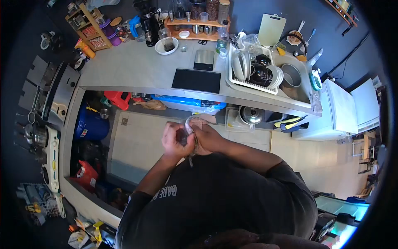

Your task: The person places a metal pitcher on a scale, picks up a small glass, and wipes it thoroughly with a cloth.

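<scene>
In front of my chest, my left hand [174, 141] is closed, its fingers curled round a small dark rounded thing [182, 136] whose kind I cannot make out. Close beside it, my right hand [210, 137] is closed on a pinkish-grey cloth [199, 123] with a pale patterned edge. The cloth lies between the two hands and hangs down toward my shirt. My fingers cover much of both things.
Ahead runs a grey counter [124, 62] with a black mat [196, 80], a small scale [204, 59] and a white bowl [166, 46]. A dish rack [253, 86] with plates and dark bowls stands beside the sink [299, 94]. Below the counter are a blue bin [92, 123] and a lidded pot [251, 115].
</scene>
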`<action>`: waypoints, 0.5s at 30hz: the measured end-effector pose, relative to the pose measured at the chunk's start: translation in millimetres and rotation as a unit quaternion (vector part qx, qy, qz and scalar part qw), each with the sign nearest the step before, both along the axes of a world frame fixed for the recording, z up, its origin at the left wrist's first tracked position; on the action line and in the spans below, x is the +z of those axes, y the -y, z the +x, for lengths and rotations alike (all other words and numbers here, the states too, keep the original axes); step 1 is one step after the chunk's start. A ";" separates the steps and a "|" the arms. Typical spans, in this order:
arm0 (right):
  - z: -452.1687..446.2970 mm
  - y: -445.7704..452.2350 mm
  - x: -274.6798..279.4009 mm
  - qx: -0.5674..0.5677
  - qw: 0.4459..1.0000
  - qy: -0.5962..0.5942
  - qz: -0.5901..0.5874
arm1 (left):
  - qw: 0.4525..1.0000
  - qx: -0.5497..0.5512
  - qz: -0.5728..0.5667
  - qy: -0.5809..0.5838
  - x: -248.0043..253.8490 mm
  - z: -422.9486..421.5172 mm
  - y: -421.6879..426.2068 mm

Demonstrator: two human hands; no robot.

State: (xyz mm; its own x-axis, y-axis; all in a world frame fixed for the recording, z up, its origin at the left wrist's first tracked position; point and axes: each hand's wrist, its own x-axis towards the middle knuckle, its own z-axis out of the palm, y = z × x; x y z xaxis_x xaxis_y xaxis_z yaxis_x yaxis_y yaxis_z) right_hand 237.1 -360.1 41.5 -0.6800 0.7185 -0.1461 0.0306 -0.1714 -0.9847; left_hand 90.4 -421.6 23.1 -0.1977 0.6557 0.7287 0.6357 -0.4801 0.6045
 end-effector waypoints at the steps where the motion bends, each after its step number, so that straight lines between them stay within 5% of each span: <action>1: -10.2 -4.7 -3.5 -0.011 0.998 0.022 0.052 | 1.000 0.010 0.001 -0.014 -3.4 -14.0 -8.0; 3: -23.4 -18.0 -5.3 -0.036 0.984 0.069 0.158 | 0.998 0.004 0.027 -0.049 -4.4 -41.2 -18.2; 7: -46.4 -37.7 -0.2 -0.035 0.975 0.108 0.193 | 0.997 -0.039 0.032 -0.066 -3.6 -81.3 -29.6; 11: -61.5 -45.2 -4.3 0.001 0.983 0.137 0.121 | 0.999 -0.044 -0.008 -0.021 -10.1 -101.3 -48.1; 15: -75.5 -51.7 -2.8 0.031 0.989 0.105 0.098 | 0.980 -0.172 -0.022 0.101 -35.9 -111.9 -80.2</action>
